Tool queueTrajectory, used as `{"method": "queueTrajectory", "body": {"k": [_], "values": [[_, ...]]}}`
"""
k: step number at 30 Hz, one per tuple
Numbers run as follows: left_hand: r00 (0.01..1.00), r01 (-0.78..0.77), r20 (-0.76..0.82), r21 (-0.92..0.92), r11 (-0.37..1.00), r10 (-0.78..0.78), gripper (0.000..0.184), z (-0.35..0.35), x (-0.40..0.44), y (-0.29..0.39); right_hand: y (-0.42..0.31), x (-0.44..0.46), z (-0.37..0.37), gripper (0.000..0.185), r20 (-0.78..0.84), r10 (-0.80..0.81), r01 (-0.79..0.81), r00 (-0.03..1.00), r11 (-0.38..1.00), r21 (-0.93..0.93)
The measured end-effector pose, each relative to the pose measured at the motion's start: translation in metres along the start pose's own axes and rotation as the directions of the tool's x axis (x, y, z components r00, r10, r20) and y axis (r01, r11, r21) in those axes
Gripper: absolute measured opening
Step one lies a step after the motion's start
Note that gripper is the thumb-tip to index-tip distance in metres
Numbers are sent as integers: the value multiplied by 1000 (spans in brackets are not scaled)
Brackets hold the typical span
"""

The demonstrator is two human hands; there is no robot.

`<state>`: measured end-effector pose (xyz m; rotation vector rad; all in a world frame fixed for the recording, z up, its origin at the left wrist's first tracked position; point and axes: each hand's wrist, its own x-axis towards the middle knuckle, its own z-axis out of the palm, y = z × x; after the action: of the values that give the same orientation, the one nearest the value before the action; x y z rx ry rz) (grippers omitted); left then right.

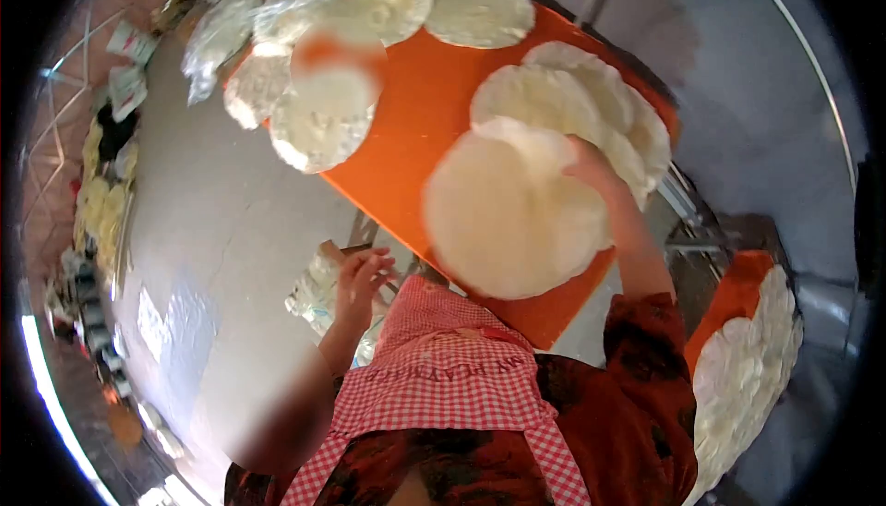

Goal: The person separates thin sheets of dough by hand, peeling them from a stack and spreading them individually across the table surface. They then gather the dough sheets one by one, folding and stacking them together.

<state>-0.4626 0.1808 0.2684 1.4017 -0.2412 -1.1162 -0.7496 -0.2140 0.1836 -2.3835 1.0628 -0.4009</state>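
Note:
My right hand (592, 172) pinches the upper edge of a large, thin, round, pale flatbread (508, 215). The flatbread is slightly blurred and lies over the near part of an orange tabletop (420, 104), reaching past its front edge. Just beyond it is a loose pile of similar flatbreads (540, 100), partly covered by the held one and my right hand. My left hand (365, 275) is in front of the table, left of the checked apron (443, 358), with its fingers apart and nothing visible in it.
More flatbreads (318, 132) overlap at the table's left end, and another flatbread (480, 12) lies at the far edge. Clear plastic bags (221, 40) are at the upper left. Flatbreads (752, 367) cover another orange surface at right. A white bag (318, 289) is below the table.

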Motion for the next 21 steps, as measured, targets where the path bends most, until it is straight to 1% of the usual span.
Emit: {"method": "queueTrajectory", "body": {"k": [1,3,4,5,6,7,8,9,10,11,14,15,17,19,20,21], "values": [[997,62,-36,12,998,-62,23,-23,7,-16,-2,2,6,42,-152,14,-55,988,962,-268],[987,108,-120,33,994,-103,22,-48,13,-23,-10,8,36,36,-274,107,-176,956,954,-244],[981,140,-145,52,989,-131,24,-62,19,-28,-3,16,68,32,-204,221,-221,954,975,23],[972,177,-166,69,982,-164,26,-80,27,-33,4,22,97,29,-103,319,-280,942,918,280],[963,216,-181,88,973,-197,28,-95,36,-36,-3,29,131,26,68,384,-369,921,800,473],[953,252,-193,85,964,-233,27,-107,49,-38,-26,39,164,24,245,407,-465,880,631,621],[943,287,-201,83,954,-266,27,-119,64,-38,-68,54,184,22,402,392,-555,828,462,692],[932,320,-208,80,944,-298,26,-129,81,-36,-111,68,202,20,548,366,-651,752,282,705],[955,229,-198,23,973,-220,20,-133,96,-31,-139,89,228,24,542,359,-644,760,309,700],[962,226,-158,-2,974,-223,20,-144,115,-30,-160,117,257,29,532,348,-633,772,335,698],[960,245,-139,1,970,-242,22,-168,178,1,-186,220,357,39,243,499,-504,832,498,706],[958,258,-128,-12,966,-258,23,-175,193,16,-190,251,386,40,126,523,-446,843,550,706],[955,274,-108,-19,961,-275,24,-194,221,40,-201,308,430,41,-109,540,-331,834,650,684],[959,275,-73,-4,961,-275,25,-212,249,59,-203,347,449,40,54,645,-574,762,636,516],[963,262,-62,18,965,-261,28,-218,264,69,-218,363,431,33,362,636,-692,681,399,602],[967,254,-48,37,967,-252,32,-222,281,79,-250,372,393,31,383,570,-654,727,405,639]]}}
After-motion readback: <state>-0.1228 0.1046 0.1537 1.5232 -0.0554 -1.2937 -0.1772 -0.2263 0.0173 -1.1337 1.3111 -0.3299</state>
